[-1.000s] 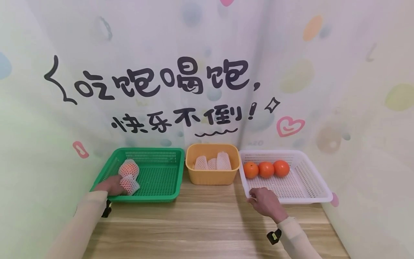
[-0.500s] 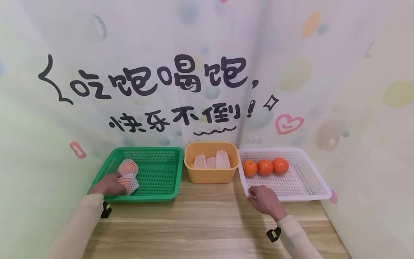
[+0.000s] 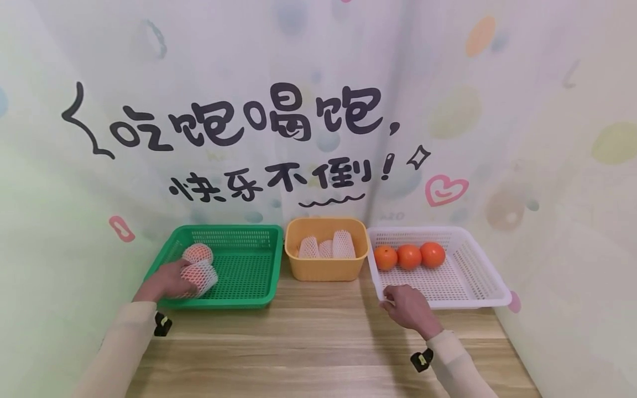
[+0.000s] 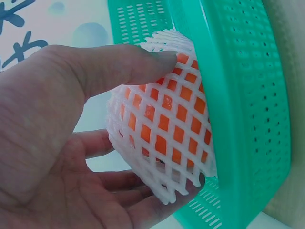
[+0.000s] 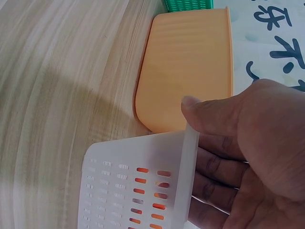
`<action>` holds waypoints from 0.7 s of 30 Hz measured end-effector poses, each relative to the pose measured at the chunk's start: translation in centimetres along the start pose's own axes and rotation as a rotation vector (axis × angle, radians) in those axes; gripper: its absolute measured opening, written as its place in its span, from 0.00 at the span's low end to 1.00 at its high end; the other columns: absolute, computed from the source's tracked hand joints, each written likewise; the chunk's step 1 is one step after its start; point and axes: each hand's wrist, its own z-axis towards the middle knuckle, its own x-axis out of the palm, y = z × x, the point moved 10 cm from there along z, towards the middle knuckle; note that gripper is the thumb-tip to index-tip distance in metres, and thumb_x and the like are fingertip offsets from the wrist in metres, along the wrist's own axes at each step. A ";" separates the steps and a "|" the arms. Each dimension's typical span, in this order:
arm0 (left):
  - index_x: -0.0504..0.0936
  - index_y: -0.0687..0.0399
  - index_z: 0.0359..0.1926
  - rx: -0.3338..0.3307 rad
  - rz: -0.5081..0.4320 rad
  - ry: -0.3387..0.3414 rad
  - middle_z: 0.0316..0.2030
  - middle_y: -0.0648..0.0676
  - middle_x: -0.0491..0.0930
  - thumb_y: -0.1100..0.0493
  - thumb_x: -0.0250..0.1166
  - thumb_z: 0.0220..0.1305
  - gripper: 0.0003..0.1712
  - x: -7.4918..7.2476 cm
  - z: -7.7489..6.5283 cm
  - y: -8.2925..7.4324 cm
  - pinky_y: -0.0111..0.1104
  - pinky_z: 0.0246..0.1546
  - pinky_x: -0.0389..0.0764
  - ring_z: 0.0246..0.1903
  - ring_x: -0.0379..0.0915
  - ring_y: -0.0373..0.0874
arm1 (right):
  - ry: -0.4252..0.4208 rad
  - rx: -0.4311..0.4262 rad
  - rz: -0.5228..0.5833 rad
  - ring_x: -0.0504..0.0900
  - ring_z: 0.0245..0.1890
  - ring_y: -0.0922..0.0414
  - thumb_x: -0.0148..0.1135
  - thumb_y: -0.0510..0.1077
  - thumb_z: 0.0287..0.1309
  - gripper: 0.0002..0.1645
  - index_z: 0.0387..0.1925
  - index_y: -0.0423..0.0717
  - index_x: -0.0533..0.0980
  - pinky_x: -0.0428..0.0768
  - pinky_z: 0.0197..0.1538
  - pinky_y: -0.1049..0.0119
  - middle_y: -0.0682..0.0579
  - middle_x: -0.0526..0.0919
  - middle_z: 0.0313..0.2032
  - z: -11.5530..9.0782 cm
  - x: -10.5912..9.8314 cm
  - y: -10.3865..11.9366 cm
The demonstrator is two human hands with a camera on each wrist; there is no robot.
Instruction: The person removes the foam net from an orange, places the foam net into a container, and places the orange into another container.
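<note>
In the green basket (image 3: 249,303), my left hand (image 3: 166,279) holds an orange (image 4: 164,129) wrapped in a white foam net. Its thumb lies over the net from above, and the fingers curl round from below. Another netted orange (image 3: 198,253) sits just behind it in the same basket. My right hand (image 3: 409,310) grips the rim of the white basket (image 5: 183,183) at its near left corner, thumb outside and fingers inside. Toward the back of that basket, three bare oranges (image 3: 410,257) stand in a row.
Between the two baskets stands a yellow bin (image 3: 325,271) holding several white foam nets (image 3: 343,246). All three containers are on a wooden table (image 3: 298,342), in front of a curtain (image 3: 239,55) printed with black characters.
My left hand has shifted the held netted orange slightly, and its net's open end has turned up and to the right. The right hand stays at the white basket's rim.
</note>
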 end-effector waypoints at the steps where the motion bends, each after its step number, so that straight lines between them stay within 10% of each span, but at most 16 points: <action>1: 0.61 0.77 0.70 0.002 0.001 -0.005 0.62 0.81 0.70 0.51 0.73 0.56 0.50 -0.1 -0.1 -0.2 0.65 0.55 0.76 0.59 0.69 0.76 | 0.002 0.003 0.001 0.79 0.27 0.59 0.75 0.45 0.56 0.11 0.37 0.43 0.84 0.82 0.33 0.60 0.52 0.86 0.29 0.0 0.0 -0.1; 21: 0.65 0.72 0.70 0.165 -0.157 -0.146 0.59 0.75 0.76 0.51 0.75 0.57 0.48 1.4 -1.7 -6.8 0.59 0.51 0.80 0.54 0.77 0.67 | -0.026 -0.008 0.020 0.83 0.31 0.57 0.74 0.44 0.57 0.11 0.38 0.42 0.84 0.84 0.37 0.57 0.51 0.88 0.31 -0.1 0.0 -0.3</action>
